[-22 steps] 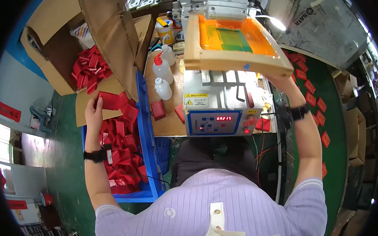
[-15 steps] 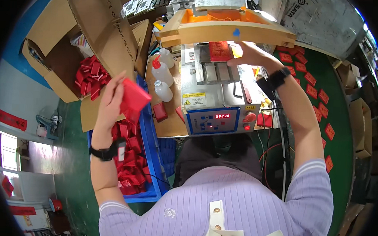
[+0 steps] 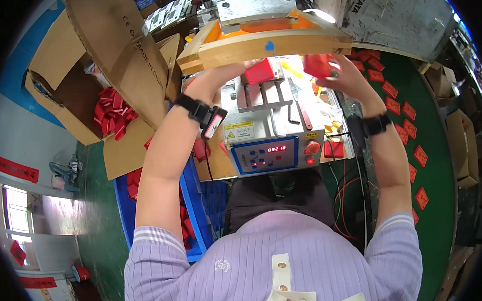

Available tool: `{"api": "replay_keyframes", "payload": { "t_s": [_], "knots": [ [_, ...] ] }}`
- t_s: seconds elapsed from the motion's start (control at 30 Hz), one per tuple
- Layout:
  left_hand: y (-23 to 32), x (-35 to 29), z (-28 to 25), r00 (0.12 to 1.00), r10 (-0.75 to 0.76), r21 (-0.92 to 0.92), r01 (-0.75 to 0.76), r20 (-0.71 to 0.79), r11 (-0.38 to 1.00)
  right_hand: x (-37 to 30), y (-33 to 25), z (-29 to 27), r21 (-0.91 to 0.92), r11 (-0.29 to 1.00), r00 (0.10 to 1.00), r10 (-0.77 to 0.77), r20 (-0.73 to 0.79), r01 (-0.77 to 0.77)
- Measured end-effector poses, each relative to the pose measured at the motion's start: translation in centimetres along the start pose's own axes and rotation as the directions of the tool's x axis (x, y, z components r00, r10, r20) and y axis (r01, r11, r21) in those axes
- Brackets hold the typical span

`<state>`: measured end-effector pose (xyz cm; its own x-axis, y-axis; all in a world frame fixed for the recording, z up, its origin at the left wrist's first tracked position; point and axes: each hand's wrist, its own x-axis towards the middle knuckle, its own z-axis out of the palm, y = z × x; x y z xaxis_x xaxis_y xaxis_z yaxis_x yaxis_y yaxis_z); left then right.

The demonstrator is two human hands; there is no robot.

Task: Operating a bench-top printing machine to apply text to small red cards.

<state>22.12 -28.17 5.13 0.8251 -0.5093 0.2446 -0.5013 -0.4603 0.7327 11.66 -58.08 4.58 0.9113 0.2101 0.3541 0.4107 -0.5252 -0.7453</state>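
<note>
Two red boxes beneath the wooden frame

The left box (image 3: 260,71), plain, smooth and bright red, is at the jig (image 3: 265,96). The left hand (image 3: 237,70) meets it, fingers hidden by the frame (image 3: 312,44); its grip I cannot tell. The right hand (image 3: 347,78), partly curled, pinches the right box (image 3: 317,65), red and seemingly blurred.

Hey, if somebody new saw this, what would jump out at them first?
Probably the wooden frame with orange inside it, raised above the metal machine at the upper middle. Just below the frame, the right hand holds a bright red box, while the left hand is at another red box on the machine. Then the red pieces scattered over the green surface at the right.
</note>
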Motion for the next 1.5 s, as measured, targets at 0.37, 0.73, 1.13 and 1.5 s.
{"api": "replay_keyframes", "payload": {
  "t_s": [0.37, 0.73, 1.13, 1.5],
  "knots": [
    [2.2, -1.0, 2.5, 0.869, 0.235, 0.607, -0.476, 0.435, 0.637, -12.7, 1.5, 0.5, 0.201, 0.967, 0.974, 0.183, -0.131, -0.155],
    [7.5, -21.0, -5.0, 0.963, 0.209, -0.391, -0.129, 0.169, 0.911, -31.4, 2.8, -0.7, 0.136, 0.861, 0.756, 0.498, -0.424, -0.490],
    [-10.7, -34.5, -17.8, 0.730, -0.351, 0.093, 0.492, -0.587, 0.866, -47.7, 7.0, -5.0, -0.361, 0.287, 0.442, 0.752, -0.489, -0.887],
    [-16.6, -34.3, -8.4, 0.920, -0.352, 0.706, 0.365, -0.174, 0.607, -34.1, 5.9, -7.1, -0.593, 0.504, 0.778, 0.423, -0.464, -0.628]
  ]
}}
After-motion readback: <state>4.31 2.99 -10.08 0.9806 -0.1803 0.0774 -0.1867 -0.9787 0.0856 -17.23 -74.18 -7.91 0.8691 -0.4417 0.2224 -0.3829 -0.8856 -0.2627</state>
